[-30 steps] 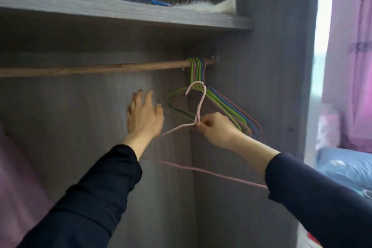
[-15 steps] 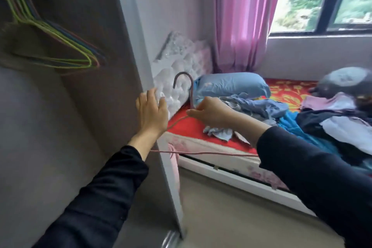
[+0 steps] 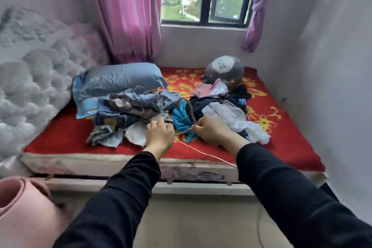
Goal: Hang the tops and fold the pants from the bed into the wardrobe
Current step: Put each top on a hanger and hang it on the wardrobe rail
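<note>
A heap of clothes (image 3: 138, 110) lies on the red flowered bed (image 3: 66, 137): blue-grey denim pieces at the left, a turquoise garment (image 3: 181, 119) in the middle, black and white tops (image 3: 227, 115) at the right. My right hand (image 3: 211, 130) grips a pink wire hanger (image 3: 190, 110) at its neck, hook pointing up over the turquoise garment. My left hand (image 3: 160, 133) hovers over the pale cloth at the heap's front edge, fingers bent down, holding nothing that I can see. The wardrobe is out of view.
A blue pillow (image 3: 120, 78) lies by the tufted white headboard (image 3: 34, 78). A grey plush toy (image 3: 225, 69) sits near the window. Pink curtains (image 3: 126, 14) hang behind. A rolled pink mat (image 3: 22, 203) stands at the lower left. Bare floor lies between me and the bed.
The view has swung from the wardrobe rail to the bed. My right hand has carried the pink hanger along. Both hands now reach over the clothes heap.
</note>
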{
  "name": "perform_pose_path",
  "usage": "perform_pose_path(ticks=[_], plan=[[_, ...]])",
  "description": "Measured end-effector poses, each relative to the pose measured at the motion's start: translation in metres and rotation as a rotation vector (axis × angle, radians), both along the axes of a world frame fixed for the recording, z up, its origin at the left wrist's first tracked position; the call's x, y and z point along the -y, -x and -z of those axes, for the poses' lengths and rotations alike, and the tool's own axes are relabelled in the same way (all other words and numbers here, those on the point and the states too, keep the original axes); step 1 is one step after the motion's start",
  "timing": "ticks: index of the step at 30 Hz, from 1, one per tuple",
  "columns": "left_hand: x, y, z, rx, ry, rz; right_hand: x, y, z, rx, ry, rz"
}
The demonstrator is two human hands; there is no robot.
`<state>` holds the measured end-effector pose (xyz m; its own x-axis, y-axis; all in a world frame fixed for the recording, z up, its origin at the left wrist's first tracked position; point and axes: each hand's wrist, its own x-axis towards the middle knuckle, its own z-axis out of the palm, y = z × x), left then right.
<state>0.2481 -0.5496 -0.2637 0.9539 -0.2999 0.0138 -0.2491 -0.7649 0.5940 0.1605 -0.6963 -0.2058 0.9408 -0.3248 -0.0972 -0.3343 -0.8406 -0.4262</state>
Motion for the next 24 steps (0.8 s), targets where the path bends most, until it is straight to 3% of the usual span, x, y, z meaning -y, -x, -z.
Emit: perform_pose_path(ticks=[7, 14, 24], plan=[[0.176, -0.055, 0.028, -0.054, -0.076, 0.150, 0.174, -0.041, 0.050, -0.009, 0.027, 0.213], [0.326, -0.164, 0.073, -0.130, -0.117, 0.260, 0.320, -0.135, 0.084, -0.040, -0.043, 0.416], [0.497, -0.276, 0.122, -0.194, -0.202, 0.357, 0.487, -0.234, 0.136, 0.021, -0.192, 0.510]])
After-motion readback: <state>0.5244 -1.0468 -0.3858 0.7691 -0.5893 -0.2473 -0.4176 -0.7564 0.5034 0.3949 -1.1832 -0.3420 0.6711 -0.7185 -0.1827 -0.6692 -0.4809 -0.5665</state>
